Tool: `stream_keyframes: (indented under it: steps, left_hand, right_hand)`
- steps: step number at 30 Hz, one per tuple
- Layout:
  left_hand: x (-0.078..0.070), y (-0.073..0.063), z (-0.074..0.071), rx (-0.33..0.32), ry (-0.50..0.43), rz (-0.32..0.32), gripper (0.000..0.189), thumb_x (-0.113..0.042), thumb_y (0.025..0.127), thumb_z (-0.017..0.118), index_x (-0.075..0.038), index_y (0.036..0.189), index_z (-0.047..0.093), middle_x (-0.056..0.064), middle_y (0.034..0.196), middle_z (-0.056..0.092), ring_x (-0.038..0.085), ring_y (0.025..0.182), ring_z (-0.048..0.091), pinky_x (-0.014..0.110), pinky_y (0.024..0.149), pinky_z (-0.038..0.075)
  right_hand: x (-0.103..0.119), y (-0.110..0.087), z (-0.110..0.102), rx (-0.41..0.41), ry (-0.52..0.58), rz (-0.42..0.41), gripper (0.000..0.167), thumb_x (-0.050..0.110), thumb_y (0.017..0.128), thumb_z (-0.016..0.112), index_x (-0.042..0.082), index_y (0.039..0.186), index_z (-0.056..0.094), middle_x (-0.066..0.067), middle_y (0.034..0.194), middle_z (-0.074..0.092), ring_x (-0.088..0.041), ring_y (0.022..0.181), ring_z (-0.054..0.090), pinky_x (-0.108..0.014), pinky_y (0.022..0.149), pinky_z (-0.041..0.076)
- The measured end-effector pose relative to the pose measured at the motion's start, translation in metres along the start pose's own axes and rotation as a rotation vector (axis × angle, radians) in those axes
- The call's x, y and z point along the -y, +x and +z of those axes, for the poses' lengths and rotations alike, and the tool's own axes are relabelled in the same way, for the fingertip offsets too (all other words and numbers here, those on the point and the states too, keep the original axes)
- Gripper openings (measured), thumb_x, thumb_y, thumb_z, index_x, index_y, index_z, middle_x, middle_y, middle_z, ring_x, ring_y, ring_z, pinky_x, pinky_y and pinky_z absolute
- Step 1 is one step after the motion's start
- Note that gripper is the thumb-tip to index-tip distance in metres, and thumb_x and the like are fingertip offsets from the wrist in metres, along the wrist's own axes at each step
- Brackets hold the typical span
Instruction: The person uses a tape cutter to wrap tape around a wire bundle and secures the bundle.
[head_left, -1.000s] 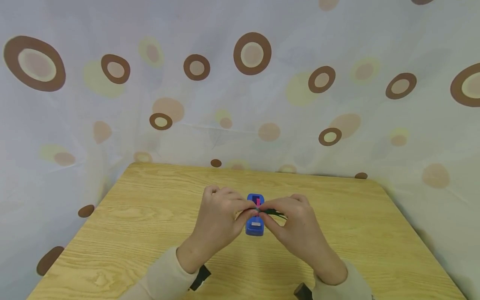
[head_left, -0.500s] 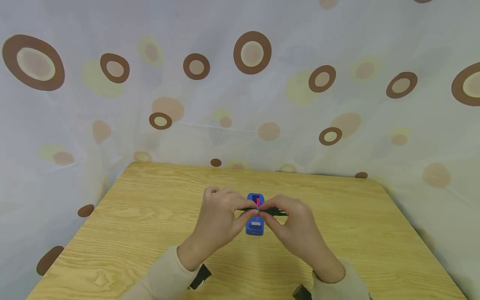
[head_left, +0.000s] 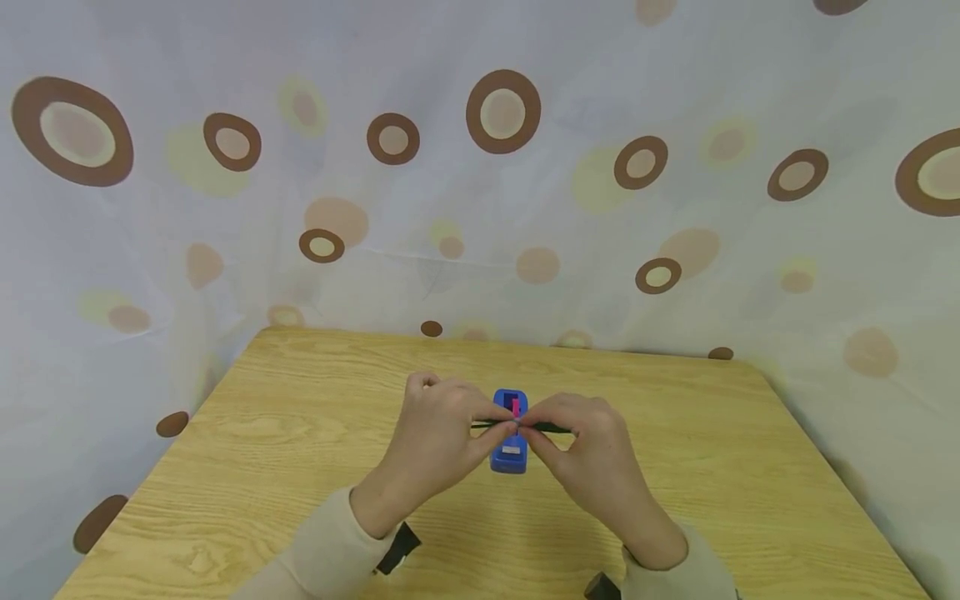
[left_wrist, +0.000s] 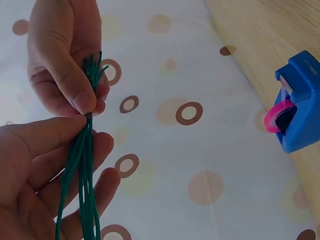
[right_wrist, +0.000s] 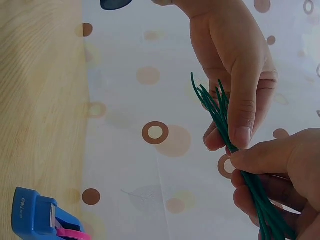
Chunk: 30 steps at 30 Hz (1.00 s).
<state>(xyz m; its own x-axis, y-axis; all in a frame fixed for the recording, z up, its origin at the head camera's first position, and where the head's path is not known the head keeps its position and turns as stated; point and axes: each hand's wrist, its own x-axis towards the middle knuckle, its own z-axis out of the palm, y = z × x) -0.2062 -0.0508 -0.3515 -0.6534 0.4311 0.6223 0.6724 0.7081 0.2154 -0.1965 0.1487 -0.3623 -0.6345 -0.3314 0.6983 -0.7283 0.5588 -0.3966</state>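
Observation:
Both hands meet over the blue tape dispenser (head_left: 509, 463), pinching a bundle of thin dark green strands (left_wrist: 86, 165) at its middle. My left hand (head_left: 435, 429) holds it between thumb and forefinger, the other fingers spread loosely behind the strands. Right up against those fingertips, my right hand (head_left: 594, 433) pinches the bundle in the same way. Loose strand ends (right_wrist: 212, 102) fan out past the left hand in the right wrist view. Fingertips hide the bundle's middle. The dispenser carries a small roll with a pink core (left_wrist: 278, 116).
The dispenser stands on a wood-grain table (head_left: 337, 367). Behind and beside the table hangs a pale cloth (head_left: 555, 208) patterned with brown and beige circles. Dark devices (head_left: 399, 548) sit at the wrists below the sleeves.
The bundle has turned between the fingertips: strands right of the pinch have narrowed from a spread to a thin line, and some now show inside the left thumb-forefinger loop. The dispenser has not moved.

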Motion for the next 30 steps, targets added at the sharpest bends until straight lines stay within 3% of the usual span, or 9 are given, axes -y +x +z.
stream_keyframes:
  steps: [6,10,17,24,30]
  left_hand:
    - [0.004,0.003,-0.004,0.103,-0.129,0.0,0.011,-0.031,0.086,0.078,-0.022,0.092,0.082,-0.011,0.08,0.073,-0.001,0.052,0.044,0.027,0.059,0.035]
    - [0.005,0.004,-0.007,0.161,-0.217,-0.031,0.011,-0.028,0.087,0.077,-0.019,0.092,0.082,-0.009,0.083,0.074,-0.001,0.051,0.039,0.02,0.047,0.03]
    - [0.007,0.005,-0.007,0.185,-0.261,-0.071,0.013,-0.03,0.09,0.075,-0.02,0.093,0.082,-0.011,0.083,0.074,-0.001,0.054,0.047,0.021,0.05,0.038]
    - [0.009,0.005,-0.005,0.259,-0.299,-0.096,0.015,-0.029,0.093,0.07,-0.019,0.097,0.081,-0.011,0.076,0.071,0.001,0.045,0.035,0.021,0.046,0.029]
    - [0.011,0.003,-0.004,0.29,-0.337,-0.149,0.016,-0.028,0.093,0.071,-0.017,0.101,0.081,-0.007,0.086,0.074,0.002,0.045,0.037,0.022,0.045,0.028]
  right_hand:
    - [0.002,0.0,0.001,-0.028,-0.015,-0.045,0.025,0.001,0.07,0.088,0.018,0.084,0.077,0.014,0.088,0.071,-0.004,0.077,0.065,-0.034,0.07,0.044]
    - [0.003,0.0,0.002,-0.054,-0.019,-0.081,0.025,-0.001,0.069,0.088,0.017,0.084,0.078,0.012,0.088,0.072,-0.006,0.078,0.065,-0.034,0.07,0.043]
    - [-0.001,-0.003,0.005,-0.081,-0.02,-0.096,0.024,0.0,0.068,0.088,0.014,0.085,0.079,0.007,0.088,0.073,-0.012,0.079,0.067,-0.035,0.071,0.042]
    - [-0.003,-0.006,0.008,-0.099,-0.005,-0.09,0.021,0.0,0.07,0.086,0.012,0.085,0.079,0.005,0.088,0.074,-0.015,0.081,0.067,-0.037,0.075,0.042]
    - [-0.003,-0.008,0.013,-0.097,0.003,-0.086,0.021,0.0,0.07,0.087,0.012,0.086,0.079,0.004,0.088,0.074,-0.015,0.081,0.067,-0.037,0.075,0.042]
